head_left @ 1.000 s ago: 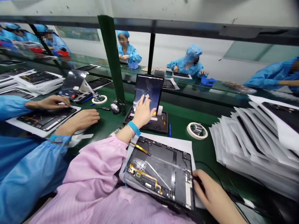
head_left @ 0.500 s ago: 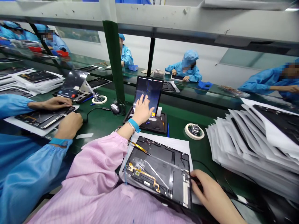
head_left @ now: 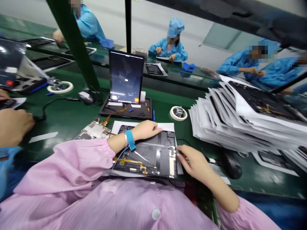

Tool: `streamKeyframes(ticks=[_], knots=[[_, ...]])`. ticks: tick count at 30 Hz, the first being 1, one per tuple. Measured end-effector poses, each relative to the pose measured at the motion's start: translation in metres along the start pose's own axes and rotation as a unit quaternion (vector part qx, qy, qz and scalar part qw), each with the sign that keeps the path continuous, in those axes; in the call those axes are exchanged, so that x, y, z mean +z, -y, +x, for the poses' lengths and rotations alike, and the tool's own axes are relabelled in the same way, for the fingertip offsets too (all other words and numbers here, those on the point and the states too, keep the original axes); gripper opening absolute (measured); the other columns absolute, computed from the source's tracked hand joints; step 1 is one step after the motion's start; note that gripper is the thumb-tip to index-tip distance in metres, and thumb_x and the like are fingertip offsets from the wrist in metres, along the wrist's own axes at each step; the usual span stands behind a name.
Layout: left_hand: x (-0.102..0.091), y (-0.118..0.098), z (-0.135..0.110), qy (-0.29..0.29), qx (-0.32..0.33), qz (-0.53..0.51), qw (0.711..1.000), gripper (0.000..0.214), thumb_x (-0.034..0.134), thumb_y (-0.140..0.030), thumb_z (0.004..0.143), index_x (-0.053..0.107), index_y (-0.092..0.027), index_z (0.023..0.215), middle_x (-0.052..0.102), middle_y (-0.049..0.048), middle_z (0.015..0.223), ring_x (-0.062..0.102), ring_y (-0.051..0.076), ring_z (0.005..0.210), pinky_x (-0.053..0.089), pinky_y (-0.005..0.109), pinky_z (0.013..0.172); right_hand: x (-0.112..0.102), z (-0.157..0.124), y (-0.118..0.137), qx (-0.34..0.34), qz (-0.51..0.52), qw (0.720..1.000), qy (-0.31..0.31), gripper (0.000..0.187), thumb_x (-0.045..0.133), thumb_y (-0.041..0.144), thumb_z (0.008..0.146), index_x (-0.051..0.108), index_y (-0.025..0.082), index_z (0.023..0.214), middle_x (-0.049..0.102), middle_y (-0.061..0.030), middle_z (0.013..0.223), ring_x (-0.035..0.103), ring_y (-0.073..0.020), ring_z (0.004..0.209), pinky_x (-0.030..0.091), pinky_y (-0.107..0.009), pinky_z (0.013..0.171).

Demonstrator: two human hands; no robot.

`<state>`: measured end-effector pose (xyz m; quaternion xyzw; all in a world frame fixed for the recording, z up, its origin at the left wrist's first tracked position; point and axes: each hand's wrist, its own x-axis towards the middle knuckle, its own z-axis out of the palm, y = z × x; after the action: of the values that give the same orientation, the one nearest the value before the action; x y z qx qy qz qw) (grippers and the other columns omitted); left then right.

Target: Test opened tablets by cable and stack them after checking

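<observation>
An opened tablet housing [head_left: 148, 155], dark inside with orange flex cables, lies on white paper [head_left: 164, 125] in front of me. My left hand [head_left: 146, 129], with a blue wrist strap, is over the housing's far edge, fingers loosely bent and thumb apart. At the right edge, my right hand [head_left: 192, 159] pinches the housing between thumb and fingers. Behind it a lit tablet screen [head_left: 126, 76] stands tilted in a black tray [head_left: 150, 111]. A circuit board [head_left: 93, 131] with an orange ribbon cable is left of the housing, partly behind my sleeve.
A tall stack of papers and housings [head_left: 211, 118] rises at the right, near a black mouse [head_left: 231, 166]. A tape roll [head_left: 178, 113] lies behind the housing. A co-worker's hand [head_left: 15, 126] is at far left. A green post [head_left: 74, 48] stands behind the bench.
My left hand has come down from the screen to the far edge of the housing. The screen's picture differs. My view has turned right; my right hand stays at the housing's right edge.
</observation>
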<state>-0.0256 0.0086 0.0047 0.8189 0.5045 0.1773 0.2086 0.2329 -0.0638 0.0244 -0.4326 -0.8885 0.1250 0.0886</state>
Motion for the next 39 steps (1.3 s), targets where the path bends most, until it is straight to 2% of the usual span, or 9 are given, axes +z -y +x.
streamKeyframes(ticks=[5,9,12,15,18,21,32,36,39], knots=[[-0.001,0.005,0.003,0.019,-0.011,-0.026,0.999,0.047,0.04,-0.055,0.087,0.054,-0.018,0.061,0.055,0.0004,0.059,0.047,0.014,0.054,0.028,0.025,0.054,0.003,0.012,-0.012,0.084,-0.025,0.994,-0.058,0.039,0.044,0.024,0.09,0.045,0.019,0.129,0.062,-0.0082,0.105,0.062,-0.0205,0.086,0.051,-0.032,0.073],[-0.002,0.005,0.003,0.024,-0.021,-0.026,0.999,0.047,0.04,-0.055,0.086,0.054,-0.018,0.06,0.055,0.0003,0.058,0.046,0.014,0.054,0.028,0.025,0.054,0.015,0.026,-0.02,0.05,-0.04,0.998,-0.018,0.055,0.039,0.019,0.089,0.028,0.016,0.142,0.058,-0.0114,0.116,0.061,-0.0236,0.094,0.052,-0.034,0.071],[-0.002,0.005,0.003,0.03,-0.026,-0.025,0.999,0.048,0.039,-0.055,0.086,0.054,-0.018,0.06,0.055,0.0006,0.059,0.047,0.014,0.054,0.027,0.025,0.053,0.015,0.024,-0.024,0.059,-0.05,0.995,-0.06,0.049,0.038,0.022,0.091,0.037,0.016,0.139,0.063,-0.0105,0.105,0.062,-0.0226,0.084,0.051,-0.035,0.071],[-0.001,0.006,0.003,0.033,-0.029,-0.022,0.999,0.048,0.04,-0.056,0.086,0.054,-0.018,0.06,0.056,0.0007,0.059,0.047,0.014,0.054,0.026,0.025,0.053,0.006,0.015,-0.021,0.103,0.073,0.982,-0.138,0.031,0.042,0.027,0.091,0.059,0.019,0.116,0.065,-0.0071,0.096,0.061,-0.018,0.076,0.049,-0.031,0.071],[-0.001,0.007,0.003,0.032,-0.031,-0.024,0.999,0.048,0.04,-0.056,0.086,0.055,-0.018,0.06,0.057,0.0007,0.059,0.046,0.014,0.054,0.025,0.026,0.052,-0.001,0.009,-0.011,0.148,0.302,0.939,-0.07,0.022,0.049,0.035,0.09,0.062,0.018,0.098,0.062,-0.0025,0.078,0.056,-0.0131,0.064,0.045,-0.025,0.058],[0.0,0.008,0.003,0.031,-0.029,-0.033,0.999,0.048,0.04,-0.056,0.086,0.057,-0.018,0.061,0.058,0.0011,0.061,0.047,0.014,0.054,0.025,0.026,0.052,0.003,0.007,-0.004,0.179,0.441,0.879,0.002,0.025,0.054,0.042,0.088,0.053,0.017,0.094,0.056,0.0024,0.063,0.045,-0.0084,0.05,0.033,-0.02,0.045],[0.003,0.007,0.004,0.027,-0.032,-0.018,0.999,0.048,0.041,-0.056,0.086,0.058,-0.018,0.062,0.061,0.0018,0.063,0.049,0.014,0.056,0.025,0.026,0.053,0.017,0.014,-0.005,0.183,0.538,0.82,0.069,0.03,0.054,0.046,0.087,0.04,0.02,0.086,0.054,0.0052,0.06,0.032,-0.0041,0.041,0.02,-0.017,0.039],[0.002,0.005,0.006,0.02,-0.033,-0.002,0.999,0.048,0.041,-0.055,0.086,0.059,-0.017,0.062,0.062,0.0023,0.064,0.05,0.014,0.057,0.025,0.026,0.053,0.024,0.022,-0.005,0.189,0.518,0.831,0.077,0.033,0.053,0.051,0.085,0.039,0.021,0.085,0.053,0.0053,0.059,0.029,-0.0049,0.039,0.02,-0.019,0.038],[0.001,0.002,0.005,0.013,-0.029,0.004,0.999,0.049,0.041,-0.056,0.087,0.061,-0.018,0.064,0.064,0.0029,0.066,0.054,0.015,0.06,0.027,0.026,0.054,0.023,0.014,-0.004,0.17,0.396,0.901,0.055,0.032,0.049,0.052,0.086,0.044,0.021,0.092,0.056,0.0015,0.064,0.045,-0.0111,0.047,0.036,-0.024,0.044]])
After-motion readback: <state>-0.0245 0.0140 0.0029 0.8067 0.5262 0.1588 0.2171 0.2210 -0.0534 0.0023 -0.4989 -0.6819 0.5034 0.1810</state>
